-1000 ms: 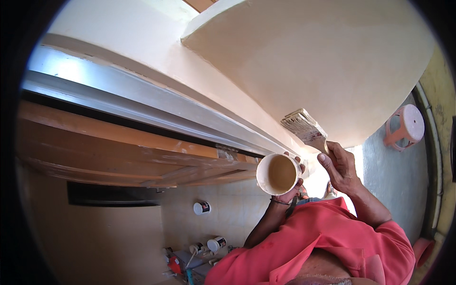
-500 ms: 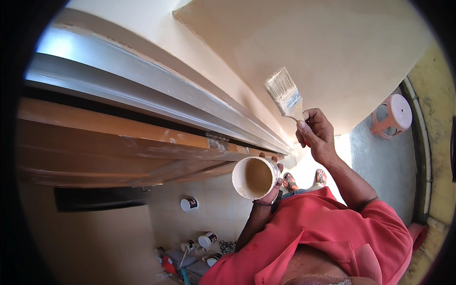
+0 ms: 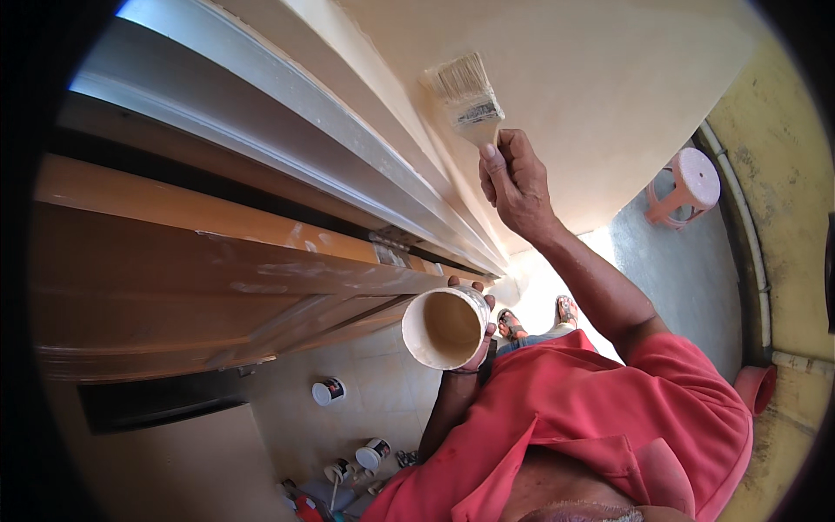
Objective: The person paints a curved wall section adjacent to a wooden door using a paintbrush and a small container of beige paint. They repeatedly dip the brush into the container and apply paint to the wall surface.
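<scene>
My right hand (image 3: 520,184) is closed round the handle of a flat paintbrush (image 3: 468,91). Its pale, paint-coated bristles point up and to the left, close to the cream wall (image 3: 600,96); whether they touch it I cannot tell. Lower down, my left hand (image 3: 484,326) grips a white paint cup (image 3: 445,329) from its far side. The cup's mouth faces up toward me, with beige paint inside. Part of the left hand is hidden behind the cup.
A wooden door (image 3: 174,261) and a grey door frame (image 3: 287,130) run along the left. Paint tubs (image 3: 328,391) stand on the tiled floor below. A pink stool (image 3: 696,178) is at the right, near a pipe (image 3: 739,209) along a yellowish wall.
My right hand has moved up and to the left with the paintbrush, bringing it closer to the wall's edge by the frame. The cup stays in my left hand; the view has shifted.
</scene>
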`<control>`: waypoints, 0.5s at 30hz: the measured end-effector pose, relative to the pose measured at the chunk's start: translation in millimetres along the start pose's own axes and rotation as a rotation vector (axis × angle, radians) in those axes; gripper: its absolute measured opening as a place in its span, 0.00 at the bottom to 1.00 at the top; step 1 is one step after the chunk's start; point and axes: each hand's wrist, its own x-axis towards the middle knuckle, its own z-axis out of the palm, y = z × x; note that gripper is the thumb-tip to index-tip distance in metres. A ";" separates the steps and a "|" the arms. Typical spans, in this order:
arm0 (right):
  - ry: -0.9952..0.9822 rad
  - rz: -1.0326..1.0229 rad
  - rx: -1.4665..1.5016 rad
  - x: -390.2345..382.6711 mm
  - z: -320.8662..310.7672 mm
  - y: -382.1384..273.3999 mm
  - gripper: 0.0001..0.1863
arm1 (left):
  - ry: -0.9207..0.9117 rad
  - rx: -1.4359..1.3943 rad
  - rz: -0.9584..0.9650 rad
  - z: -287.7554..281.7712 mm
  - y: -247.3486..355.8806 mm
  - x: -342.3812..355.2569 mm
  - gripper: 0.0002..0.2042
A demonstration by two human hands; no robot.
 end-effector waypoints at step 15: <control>0.063 -0.078 -0.093 1.7 14.3 -46.0 0.19 | 0.079 -0.016 -0.114 -1.1 35.1 -15.7 0.34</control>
